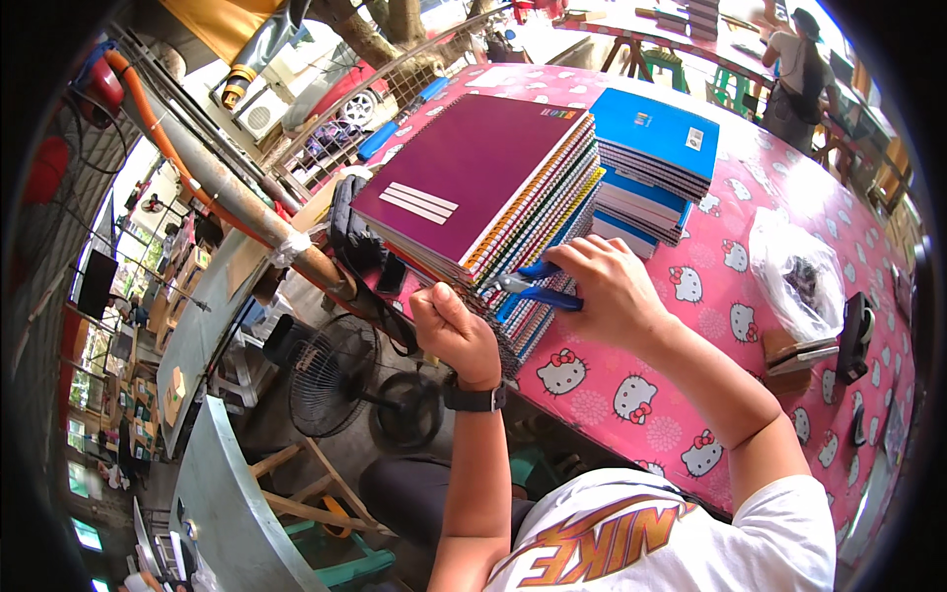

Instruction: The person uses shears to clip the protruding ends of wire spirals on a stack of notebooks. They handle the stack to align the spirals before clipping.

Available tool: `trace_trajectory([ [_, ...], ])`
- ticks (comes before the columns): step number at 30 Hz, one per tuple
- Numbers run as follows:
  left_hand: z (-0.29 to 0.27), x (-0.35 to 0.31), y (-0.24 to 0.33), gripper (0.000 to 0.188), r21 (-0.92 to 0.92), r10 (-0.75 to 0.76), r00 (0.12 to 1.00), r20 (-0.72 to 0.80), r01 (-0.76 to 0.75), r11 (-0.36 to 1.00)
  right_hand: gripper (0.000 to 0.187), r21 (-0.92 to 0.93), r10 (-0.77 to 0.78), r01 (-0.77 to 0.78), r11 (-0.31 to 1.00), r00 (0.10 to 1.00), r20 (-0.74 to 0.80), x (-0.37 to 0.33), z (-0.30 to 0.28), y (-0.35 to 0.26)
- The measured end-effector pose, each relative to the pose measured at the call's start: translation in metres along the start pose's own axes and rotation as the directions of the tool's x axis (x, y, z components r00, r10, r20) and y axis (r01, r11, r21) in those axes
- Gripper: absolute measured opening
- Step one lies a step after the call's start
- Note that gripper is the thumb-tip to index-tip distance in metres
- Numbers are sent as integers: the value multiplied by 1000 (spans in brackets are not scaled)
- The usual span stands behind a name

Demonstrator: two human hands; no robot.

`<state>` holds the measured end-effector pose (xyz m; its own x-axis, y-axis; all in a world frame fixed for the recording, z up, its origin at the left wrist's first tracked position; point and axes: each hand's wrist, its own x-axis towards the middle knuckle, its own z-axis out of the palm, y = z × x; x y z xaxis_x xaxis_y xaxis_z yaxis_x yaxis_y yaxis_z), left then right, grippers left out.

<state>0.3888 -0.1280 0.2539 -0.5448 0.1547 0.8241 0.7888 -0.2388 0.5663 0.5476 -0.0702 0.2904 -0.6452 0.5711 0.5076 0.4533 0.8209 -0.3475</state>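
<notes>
A tall stack of spiral-bound notebooks (473,168) with a purple cover on top stands near the table's left edge. My right hand (612,291) is closed round the blue handles of a pair of pliers (541,286). The pliers' metal jaws touch or nearly touch the wire spines at the stack's near corner; the exact contact is too small to tell. Beside that corner, my left hand (454,331), with a dark watch on its wrist, is closed, thumb up. What its fingers hold, if anything, is hidden. Just behind stands a stack of blue notebooks (653,133).
A pink patterned cloth covers the table (710,326). To the right lie a clear plastic bag (794,266) and a black stapler-like tool (856,337). A standing fan (330,380) is beyond the left edge, near a metal pole (316,271). Another person (794,84) stands far right.
</notes>
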Motion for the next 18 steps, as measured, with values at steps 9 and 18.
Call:
trace_trajectory([
  [9,1,-1,0,35,-54,-8,1000,-4,8,998,41,-16,53,-52,998,998,45,-2,12,-9],
  [18,-1,-1,-1,36,-28,-60,998,14,61,998,39,37,81,-85,996,992,98,-5,5,-3],
])
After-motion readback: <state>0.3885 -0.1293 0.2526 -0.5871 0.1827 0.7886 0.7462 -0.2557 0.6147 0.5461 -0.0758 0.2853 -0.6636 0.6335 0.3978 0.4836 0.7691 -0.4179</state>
